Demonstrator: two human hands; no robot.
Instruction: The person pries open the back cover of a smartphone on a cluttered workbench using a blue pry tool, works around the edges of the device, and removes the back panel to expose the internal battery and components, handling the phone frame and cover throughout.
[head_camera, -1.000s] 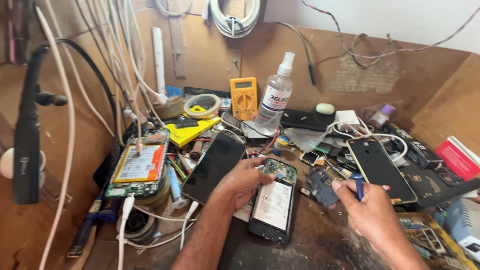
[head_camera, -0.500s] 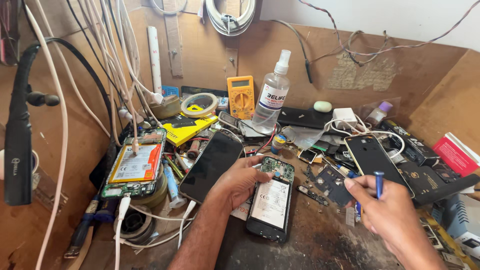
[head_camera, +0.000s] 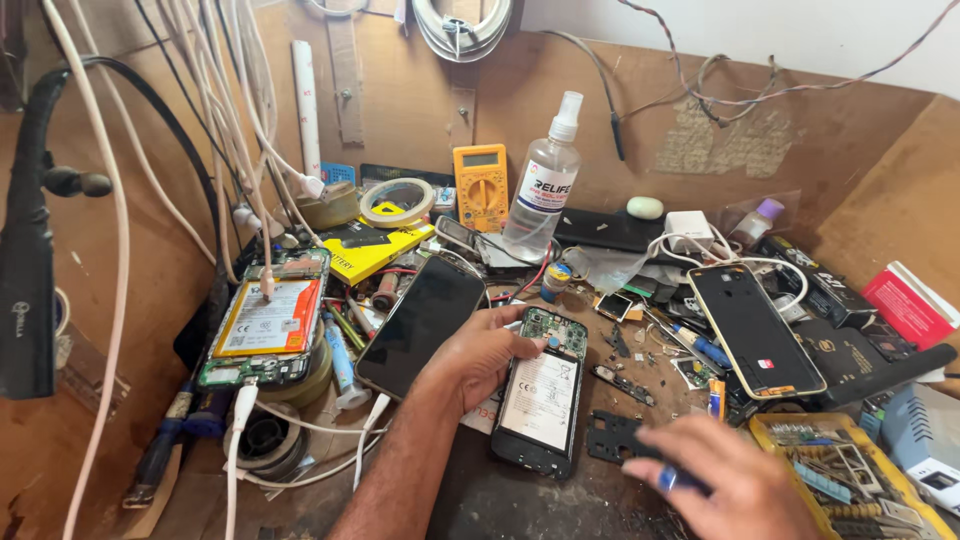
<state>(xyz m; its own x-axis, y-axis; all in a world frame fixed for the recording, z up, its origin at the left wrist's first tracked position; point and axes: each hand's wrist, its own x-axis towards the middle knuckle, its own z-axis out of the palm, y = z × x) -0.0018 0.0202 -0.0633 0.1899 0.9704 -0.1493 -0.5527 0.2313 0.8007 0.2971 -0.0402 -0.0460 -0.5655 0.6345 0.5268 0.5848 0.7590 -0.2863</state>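
Note:
My left hand (head_camera: 487, 352) rests on the upper left edge of an opened black phone (head_camera: 540, 402), which lies flat with its battery and green circuit board showing. My fingers grip its side. My right hand (head_camera: 722, 482) is blurred near the front edge of the bench, just right of the phone. It is closed around a small blue-handled tool (head_camera: 668, 478). A black plastic frame piece (head_camera: 612, 437) lies between that hand and the phone.
A dark phone screen (head_camera: 420, 325) lies left of my hand, and an opened phone with an orange battery (head_camera: 262, 330) further left. A phone back shell (head_camera: 755, 330), yellow parts tray (head_camera: 800, 428), multimeter (head_camera: 481, 185), spray bottle (head_camera: 540, 190), tape roll (head_camera: 397, 200) and hanging cables (head_camera: 240, 150) crowd the bench.
My right hand has dropped toward the front edge and slightly left, still holding the blue tool. My left hand stays on the opened phone.

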